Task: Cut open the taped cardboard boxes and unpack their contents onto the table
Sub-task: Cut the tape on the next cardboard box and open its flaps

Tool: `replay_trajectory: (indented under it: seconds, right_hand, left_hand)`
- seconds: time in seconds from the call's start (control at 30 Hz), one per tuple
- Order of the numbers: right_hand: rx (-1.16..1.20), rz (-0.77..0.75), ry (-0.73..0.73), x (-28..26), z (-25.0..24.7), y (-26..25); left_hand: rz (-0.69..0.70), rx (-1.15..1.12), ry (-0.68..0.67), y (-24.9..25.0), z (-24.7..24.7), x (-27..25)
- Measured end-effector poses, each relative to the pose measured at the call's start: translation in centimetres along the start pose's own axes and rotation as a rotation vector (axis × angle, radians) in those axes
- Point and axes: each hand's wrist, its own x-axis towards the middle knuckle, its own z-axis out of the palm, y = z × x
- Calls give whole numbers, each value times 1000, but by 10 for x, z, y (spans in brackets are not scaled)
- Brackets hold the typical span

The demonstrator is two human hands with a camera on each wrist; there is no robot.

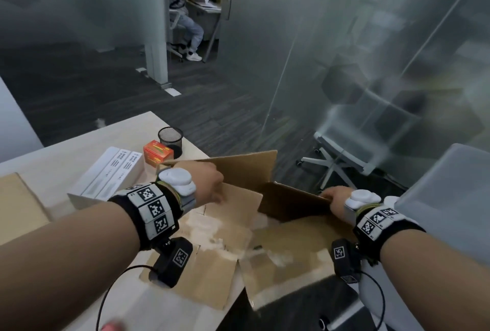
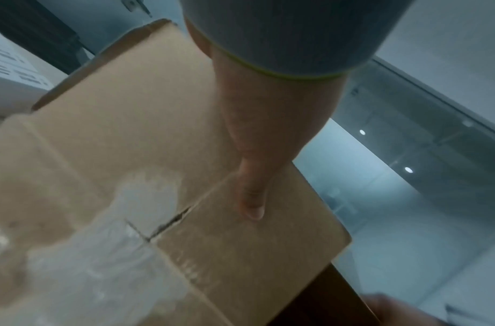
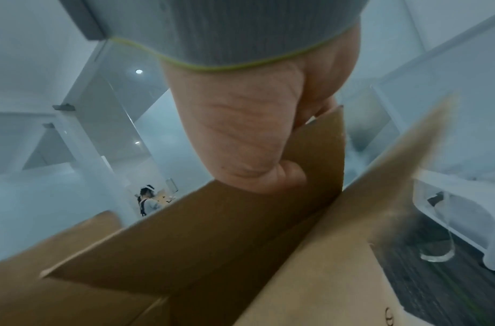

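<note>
Cardboard box (image 1: 278, 245) at the tabletop (image 1: 66, 161) edge, flaps half raised. Left hand (image 1: 209, 184) gripping the left flap (image 1: 238, 203), right hand (image 1: 335, 199) pinching the right flap (image 1: 289, 202) (thumb over its edge). Contents directly below, between both hands, not visible.

A mesh cup (image 1: 170, 139) stands on the desk (image 1: 79, 145) beside an orange carton (image 1: 157, 154). A seated person (image 1: 183, 7) works beyond the glass; a white chair (image 1: 342, 155) stands nearby.

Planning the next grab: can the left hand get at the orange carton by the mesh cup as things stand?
Probably yes. The orange carton stands in the open just beyond the left hand, nothing between them, but that hand grips a cardboard box flap and must let go first.
</note>
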Motion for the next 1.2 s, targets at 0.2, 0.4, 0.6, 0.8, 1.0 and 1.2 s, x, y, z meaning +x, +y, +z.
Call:
replay_trajectory:
  seconds: [0.2,0.4,0.6,0.8,1.0,1.2]
  right_hand:
    - [17,76,-26,8,-4,5]
    - [120,-81,108,-3,5,18]
    - [130,-395,164,1,11,23]
    - [36,-336,258,36,4,35]
    - [85,-223,270,95,-44,91]
    - [39,-185,459,152,-87,150]
  left_hand:
    - [-213,-68,291,-14,11,0]
    - [-218,-24,269,-14,4,17]
    - [-263,-79,290,-12,-4,36]
    - [-190,-10,402,5,-23,71]
    - [-96,-108,494,41,-57,136]
    - [-108,-92,499,76,-106,219]
